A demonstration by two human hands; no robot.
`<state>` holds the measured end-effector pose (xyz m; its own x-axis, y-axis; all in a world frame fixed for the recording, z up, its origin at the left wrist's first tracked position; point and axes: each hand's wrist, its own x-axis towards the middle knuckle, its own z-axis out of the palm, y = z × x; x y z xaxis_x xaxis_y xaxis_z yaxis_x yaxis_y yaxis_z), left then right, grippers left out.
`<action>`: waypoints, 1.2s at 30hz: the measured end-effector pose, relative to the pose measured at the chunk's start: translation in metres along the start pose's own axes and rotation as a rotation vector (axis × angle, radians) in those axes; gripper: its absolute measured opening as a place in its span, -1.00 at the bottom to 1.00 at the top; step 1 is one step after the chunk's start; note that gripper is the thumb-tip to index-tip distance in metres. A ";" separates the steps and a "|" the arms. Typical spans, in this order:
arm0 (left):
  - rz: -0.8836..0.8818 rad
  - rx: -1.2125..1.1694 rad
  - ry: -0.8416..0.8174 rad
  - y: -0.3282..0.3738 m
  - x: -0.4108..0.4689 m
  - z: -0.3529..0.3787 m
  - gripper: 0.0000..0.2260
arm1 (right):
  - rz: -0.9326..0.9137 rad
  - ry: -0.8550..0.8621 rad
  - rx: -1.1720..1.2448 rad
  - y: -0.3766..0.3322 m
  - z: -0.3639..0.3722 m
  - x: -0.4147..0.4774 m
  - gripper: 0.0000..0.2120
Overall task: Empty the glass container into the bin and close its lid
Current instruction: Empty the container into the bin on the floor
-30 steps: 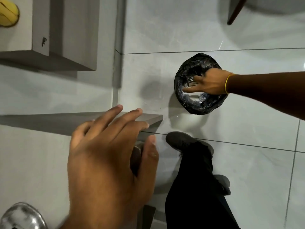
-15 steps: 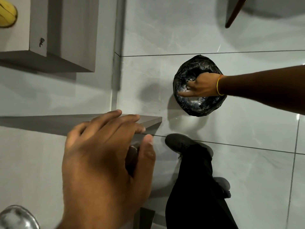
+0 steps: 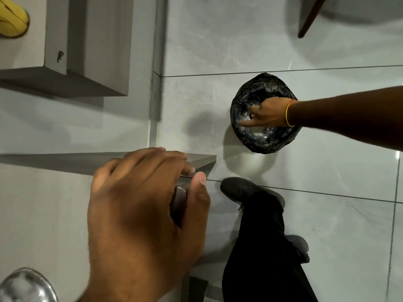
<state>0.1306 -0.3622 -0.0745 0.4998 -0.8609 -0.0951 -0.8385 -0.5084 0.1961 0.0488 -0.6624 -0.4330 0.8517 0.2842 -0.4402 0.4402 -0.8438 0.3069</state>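
Observation:
The bin [image 3: 265, 147], lined with a black plastic bag, stands on the tiled floor at centre right. My right hand [image 3: 269, 114] reaches into its mouth from the right, fingers curled on the glass container [image 3: 245, 120]. The container is transparent and shows only as a pale glint at my fingertips. White residue lies inside the bag. My left hand [image 3: 141, 214] fills the foreground above the counter's edge, thumb and fingers closed around a grey rounded object [image 3: 179, 198] that looks like the lid and is mostly hidden by the hand.
A grey counter [image 3: 43, 203] runs along the left, with a metal bowl [image 3: 24, 286] at its bottom left corner. A banana [image 3: 12, 20] lies on a higher surface. My shoes [image 3: 250, 192] and black trousers stand below the bin. A chair leg [image 3: 309, 16] is top right.
My left hand's fingers have curled in and closed around the grey object. My right hand has sunk a little deeper into the bin and turned slightly.

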 end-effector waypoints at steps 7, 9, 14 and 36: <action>0.012 0.008 0.008 0.000 0.001 0.000 -0.71 | 0.111 -0.123 0.056 -0.007 -0.004 0.001 -0.58; 0.015 0.002 0.013 0.001 0.002 -0.001 -0.70 | 0.074 -0.067 0.108 -0.001 -0.002 0.006 -0.29; 0.013 0.009 0.045 0.001 0.002 0.001 -0.73 | 0.130 -0.139 0.111 -0.005 -0.002 0.008 -0.62; -0.014 0.073 -0.119 -0.001 0.005 -0.006 -0.75 | 1.313 0.061 1.728 0.018 -0.155 -0.116 -0.70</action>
<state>0.1355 -0.3657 -0.0692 0.4855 -0.8479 -0.2131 -0.8475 -0.5163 0.1234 0.0021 -0.6395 -0.2459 0.3905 -0.6619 -0.6399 -0.8375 0.0332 -0.5455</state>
